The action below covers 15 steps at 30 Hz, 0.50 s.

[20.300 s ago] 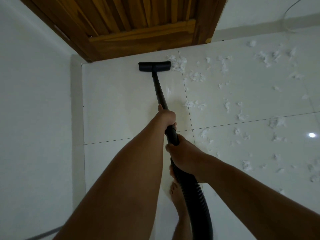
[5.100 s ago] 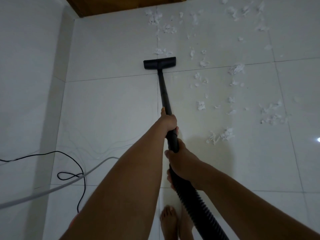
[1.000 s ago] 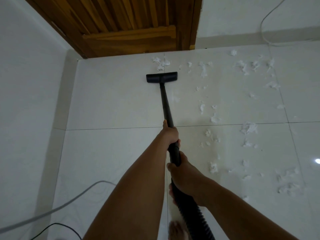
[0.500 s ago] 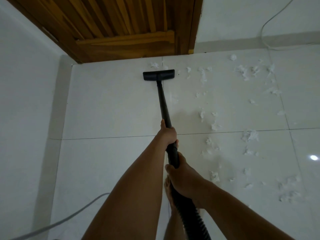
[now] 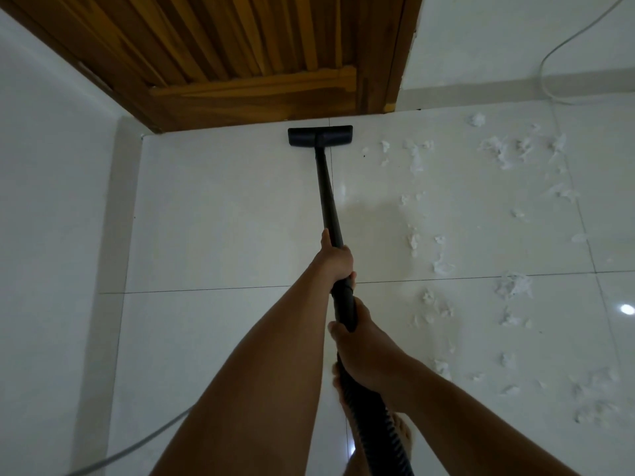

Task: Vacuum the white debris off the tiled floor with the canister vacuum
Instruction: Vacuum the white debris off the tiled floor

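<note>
Holding the black wand (image 5: 326,190) tight, the left hand (image 5: 335,257) wraps its fingers round it high up. The right hand (image 5: 360,345) grips lower down, where the bumpy hose (image 5: 374,424) starts. The wand runs out to the flat floor head (image 5: 320,136), which sits on the tiled floor (image 5: 223,218) right by the wooden door (image 5: 240,56). The left side of the floor looks clean. Lots of white debris (image 5: 443,266) lies on the right side, so I think the job is about half done.
</note>
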### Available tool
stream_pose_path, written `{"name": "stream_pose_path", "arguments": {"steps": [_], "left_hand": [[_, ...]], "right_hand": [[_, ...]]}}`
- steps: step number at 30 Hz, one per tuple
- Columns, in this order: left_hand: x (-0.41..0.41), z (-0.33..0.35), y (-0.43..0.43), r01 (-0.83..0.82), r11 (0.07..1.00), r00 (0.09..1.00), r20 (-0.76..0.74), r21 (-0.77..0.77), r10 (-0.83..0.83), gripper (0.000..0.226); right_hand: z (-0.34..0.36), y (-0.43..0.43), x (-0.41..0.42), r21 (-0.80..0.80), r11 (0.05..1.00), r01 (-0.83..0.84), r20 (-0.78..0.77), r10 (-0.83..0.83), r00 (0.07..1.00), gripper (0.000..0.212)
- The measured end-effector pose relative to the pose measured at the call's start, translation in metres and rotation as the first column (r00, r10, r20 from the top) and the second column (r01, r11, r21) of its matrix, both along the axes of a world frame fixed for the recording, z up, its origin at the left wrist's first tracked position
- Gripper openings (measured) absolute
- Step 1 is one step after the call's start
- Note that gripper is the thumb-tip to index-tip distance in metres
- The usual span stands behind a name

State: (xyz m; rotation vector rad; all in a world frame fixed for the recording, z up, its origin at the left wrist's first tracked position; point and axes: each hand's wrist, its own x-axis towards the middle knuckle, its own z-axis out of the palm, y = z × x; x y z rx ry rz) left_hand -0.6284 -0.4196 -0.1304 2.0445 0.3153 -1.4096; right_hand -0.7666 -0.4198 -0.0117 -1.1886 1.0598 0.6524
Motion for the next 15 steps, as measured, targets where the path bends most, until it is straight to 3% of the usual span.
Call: {"name": "stream_pose_path", "arguments": {"steps": [15], "left_hand": [[0.041,0.0,-0.023,-0.115,0.993,0.993,-0.027,0.006,0.115,0.07]], "right_hand": [[-0.007,-0.019,0.04,0.111,0.988,0.103,-0.04,-0.099,0.994,0.048]]}}
